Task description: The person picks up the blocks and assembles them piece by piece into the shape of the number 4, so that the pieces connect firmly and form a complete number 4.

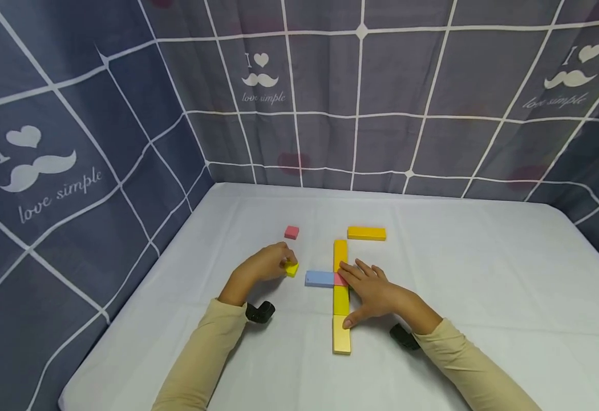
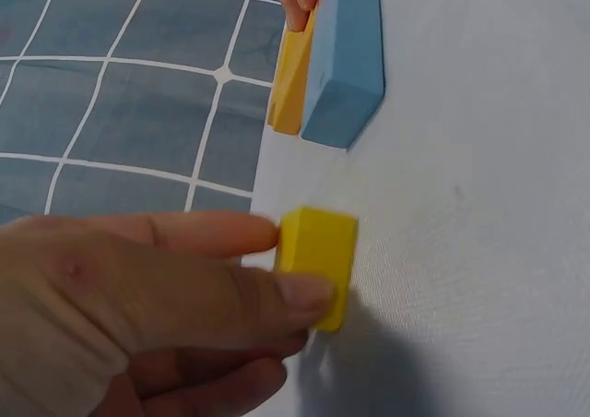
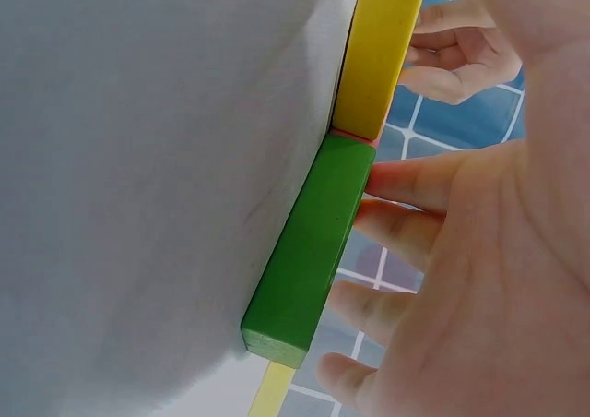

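While pinching seemingly unplaced yellow wooden-looking cuboid in left hand, spreads right hand over laid yellow-pink block column right of blue wooden-looking bar.

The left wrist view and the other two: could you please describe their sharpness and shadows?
Left wrist view: the small yellow block looks slightly blurred, with a soft dark shadow on the white cloth below; head view: a faint shadow beside the left sleeve; right wrist view: the green block looks fairly crisp, the cloth greyish.

Grey curtain: "I", heart, moustache, "love simple", thrice
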The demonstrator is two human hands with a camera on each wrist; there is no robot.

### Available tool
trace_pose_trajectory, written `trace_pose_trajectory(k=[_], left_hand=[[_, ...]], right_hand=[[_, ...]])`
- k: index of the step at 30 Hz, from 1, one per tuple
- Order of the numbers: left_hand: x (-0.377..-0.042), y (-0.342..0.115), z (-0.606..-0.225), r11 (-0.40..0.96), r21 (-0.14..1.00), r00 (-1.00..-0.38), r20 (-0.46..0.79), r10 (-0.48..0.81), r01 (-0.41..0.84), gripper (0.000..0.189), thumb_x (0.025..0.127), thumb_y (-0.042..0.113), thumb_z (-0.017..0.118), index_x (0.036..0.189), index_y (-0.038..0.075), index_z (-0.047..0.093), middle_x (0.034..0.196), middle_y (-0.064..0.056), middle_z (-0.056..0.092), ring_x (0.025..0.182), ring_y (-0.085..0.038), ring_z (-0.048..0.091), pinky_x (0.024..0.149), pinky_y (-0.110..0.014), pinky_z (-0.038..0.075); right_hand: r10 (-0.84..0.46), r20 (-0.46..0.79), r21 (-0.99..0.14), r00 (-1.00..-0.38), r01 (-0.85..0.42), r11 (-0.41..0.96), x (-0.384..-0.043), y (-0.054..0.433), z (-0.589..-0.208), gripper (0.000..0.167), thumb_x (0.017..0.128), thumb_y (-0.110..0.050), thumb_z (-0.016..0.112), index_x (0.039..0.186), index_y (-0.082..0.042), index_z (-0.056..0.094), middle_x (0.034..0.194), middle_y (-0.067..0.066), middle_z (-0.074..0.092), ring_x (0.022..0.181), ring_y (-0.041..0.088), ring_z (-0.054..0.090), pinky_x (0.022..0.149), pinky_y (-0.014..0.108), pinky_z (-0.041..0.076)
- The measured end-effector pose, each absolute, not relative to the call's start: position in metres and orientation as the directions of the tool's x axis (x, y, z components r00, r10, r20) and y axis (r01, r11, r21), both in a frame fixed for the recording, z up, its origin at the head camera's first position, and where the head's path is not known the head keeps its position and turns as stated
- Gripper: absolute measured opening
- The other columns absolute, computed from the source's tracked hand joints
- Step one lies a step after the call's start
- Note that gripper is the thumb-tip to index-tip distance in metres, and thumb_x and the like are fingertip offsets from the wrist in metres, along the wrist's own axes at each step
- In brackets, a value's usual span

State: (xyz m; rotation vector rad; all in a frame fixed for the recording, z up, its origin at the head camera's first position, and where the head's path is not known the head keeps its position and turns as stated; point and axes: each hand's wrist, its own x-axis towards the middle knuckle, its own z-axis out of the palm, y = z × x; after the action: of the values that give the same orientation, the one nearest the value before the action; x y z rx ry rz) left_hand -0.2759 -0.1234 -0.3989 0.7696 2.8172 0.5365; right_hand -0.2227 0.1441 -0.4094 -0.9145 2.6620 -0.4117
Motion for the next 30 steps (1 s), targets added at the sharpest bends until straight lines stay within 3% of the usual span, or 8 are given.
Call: trace_pose_trajectory(k=[6,30], left_hand=[[-0.2744,-0.1189,-0.3961,0.764,0.435,-0.815,-0.111,0.569,0.475,0.027,0.073,0.000,0.072,0.099,0.008,0.068,0.095,-0.002,0.057,0.087,-0.017,0.055,0.083,-0.029,0.049],[-0.2731,-0.1154,-0.3954,0.791,0.433,-0.824,-0.168,0.542,0.432,0.031,0.072,0.003,0.075,0.102,0.010,0.067,0.095,0.000,0.057,0.085,-0.015,0.053,0.080,-0.027,0.049]], right_hand=[[-0.620,-0.174,-0.357,-0.765,-0.538,0.764,-0.2225,0.1428,-0.4078,0.110,0.061,-0.061,0.073,0.143,-0.005,0.026,0.152,0.011,0.017,0.138,0.042,0.010,0.106,0.062,0.011],[-0.621,-0.191,-0.353,-0.760,-0.537,0.766,-0.2229,0.1424,-0.4069,0.110,0.061,-0.061,0.072,0.144,-0.005,0.025,0.152,0.011,0.016,0.138,0.042,0.009,0.106,0.062,0.010]])
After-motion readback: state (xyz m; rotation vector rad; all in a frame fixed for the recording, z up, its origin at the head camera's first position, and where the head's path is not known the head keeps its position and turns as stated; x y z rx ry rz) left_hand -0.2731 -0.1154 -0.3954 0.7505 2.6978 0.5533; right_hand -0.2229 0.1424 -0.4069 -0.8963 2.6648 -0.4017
